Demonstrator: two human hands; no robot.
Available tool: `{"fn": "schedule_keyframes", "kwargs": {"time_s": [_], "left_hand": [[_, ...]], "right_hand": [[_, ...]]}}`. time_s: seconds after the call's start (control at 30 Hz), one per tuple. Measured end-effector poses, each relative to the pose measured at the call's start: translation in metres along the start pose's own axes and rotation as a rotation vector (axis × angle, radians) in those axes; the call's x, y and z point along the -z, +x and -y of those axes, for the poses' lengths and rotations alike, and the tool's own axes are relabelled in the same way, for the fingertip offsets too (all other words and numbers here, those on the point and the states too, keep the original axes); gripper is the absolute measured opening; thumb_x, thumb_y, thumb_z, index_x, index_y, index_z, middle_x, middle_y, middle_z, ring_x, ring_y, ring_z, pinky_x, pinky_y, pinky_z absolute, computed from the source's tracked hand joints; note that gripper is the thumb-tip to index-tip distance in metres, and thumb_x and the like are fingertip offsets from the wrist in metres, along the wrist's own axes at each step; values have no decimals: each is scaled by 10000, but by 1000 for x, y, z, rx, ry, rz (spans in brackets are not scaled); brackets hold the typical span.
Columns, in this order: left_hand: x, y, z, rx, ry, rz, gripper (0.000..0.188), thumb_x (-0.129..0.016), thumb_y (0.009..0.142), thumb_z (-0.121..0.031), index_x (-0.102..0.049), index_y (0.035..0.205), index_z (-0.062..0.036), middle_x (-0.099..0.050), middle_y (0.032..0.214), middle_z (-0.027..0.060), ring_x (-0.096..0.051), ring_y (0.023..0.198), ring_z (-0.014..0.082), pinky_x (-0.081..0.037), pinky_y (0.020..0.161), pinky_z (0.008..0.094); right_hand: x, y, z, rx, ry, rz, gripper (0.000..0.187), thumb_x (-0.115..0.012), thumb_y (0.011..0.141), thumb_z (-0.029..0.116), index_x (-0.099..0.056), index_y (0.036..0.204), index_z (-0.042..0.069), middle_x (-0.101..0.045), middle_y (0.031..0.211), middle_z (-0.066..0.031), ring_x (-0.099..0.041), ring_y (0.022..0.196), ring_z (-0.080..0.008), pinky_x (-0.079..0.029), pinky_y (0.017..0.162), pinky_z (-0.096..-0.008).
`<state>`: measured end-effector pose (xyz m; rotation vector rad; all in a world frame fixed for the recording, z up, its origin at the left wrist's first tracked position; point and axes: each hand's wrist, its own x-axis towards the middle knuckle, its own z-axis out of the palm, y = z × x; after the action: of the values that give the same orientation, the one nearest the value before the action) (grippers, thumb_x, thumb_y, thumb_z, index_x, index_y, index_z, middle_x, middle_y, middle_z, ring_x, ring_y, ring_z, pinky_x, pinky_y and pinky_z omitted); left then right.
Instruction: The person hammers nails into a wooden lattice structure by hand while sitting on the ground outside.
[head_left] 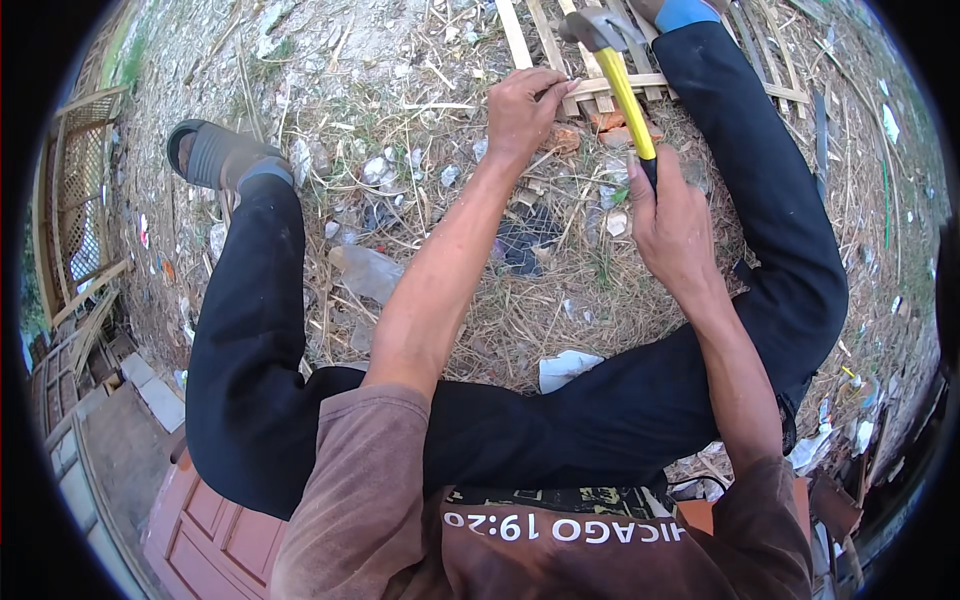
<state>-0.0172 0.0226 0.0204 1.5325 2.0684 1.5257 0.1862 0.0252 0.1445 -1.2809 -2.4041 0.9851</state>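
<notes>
Hammer (625,95) with black-ended yellow handle (623,92) and grey metal head (594,30).

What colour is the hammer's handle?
The hammer's handle is bright yellow, with black showing just above the right hand. It shows best in the head view.
</notes>
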Motion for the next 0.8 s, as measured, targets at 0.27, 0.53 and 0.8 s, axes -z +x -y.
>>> {"fn": "schedule_keyframes", "kwargs": {"time_s": [0.27,0.53,0.8], "left_hand": [[0,-2,3,3,10,-27,142,-784,790,-165,-766,875,-52,-739,858,104,-699,785,232,-546,724,339],[-2,-2,2,-10,61,-5,148,-787,795,-152,-768,902,-51,-741,865,111,-705,797,222,-547,736,334],[-2,-2,6,-6,35,-34,141,-768,796,-196,-758,838,-62,-730,823,86,-681,773,254,-535,707,360]], "right_hand": [[12,2,20,35,104,-38,210,-525,1005,220,-468,1031,20,-583,596,-240,-591,570,-474,-406,495,-557],[4,0,5,1,-13,22,205,-543,991,206,-478,1051,21,-562,575,-260,-593,560,-473,-417,489,-550],[-11,-2,-8,29,-95,50,178,-542,987,180,-458,998,23,-580,600,-258,-594,570,-476,-423,494,-554]]}}
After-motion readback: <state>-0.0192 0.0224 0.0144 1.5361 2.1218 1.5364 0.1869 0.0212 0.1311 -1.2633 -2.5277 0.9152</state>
